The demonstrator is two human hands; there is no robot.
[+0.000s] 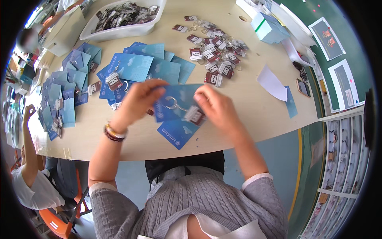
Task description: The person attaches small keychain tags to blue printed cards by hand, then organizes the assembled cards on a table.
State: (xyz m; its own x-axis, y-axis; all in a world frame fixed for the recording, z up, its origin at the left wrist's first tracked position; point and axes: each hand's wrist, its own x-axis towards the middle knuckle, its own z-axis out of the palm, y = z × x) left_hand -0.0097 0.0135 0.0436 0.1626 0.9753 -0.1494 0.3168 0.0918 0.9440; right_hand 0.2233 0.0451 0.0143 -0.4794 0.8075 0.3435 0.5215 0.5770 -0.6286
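Note:
Between both hands, over the near part of the table, is a blue card with a keychain on it. A silver split ring and a brown-and-white rectangular charm hang on its front. My left hand pinches the card's left edge. My right hand is closed at the card's upper right side, just above the charm; its fingertips are partly hidden and slightly blurred. Another blue card lies below on the table. Just beyond my left hand is a fanned pile of blue cards, some with keychains attached.
Loose keychains are heaped at the far middle. A white bin of keychains stands at the back left. More carded keychains lie left, near another person's hand. A white paper and a phone lie right.

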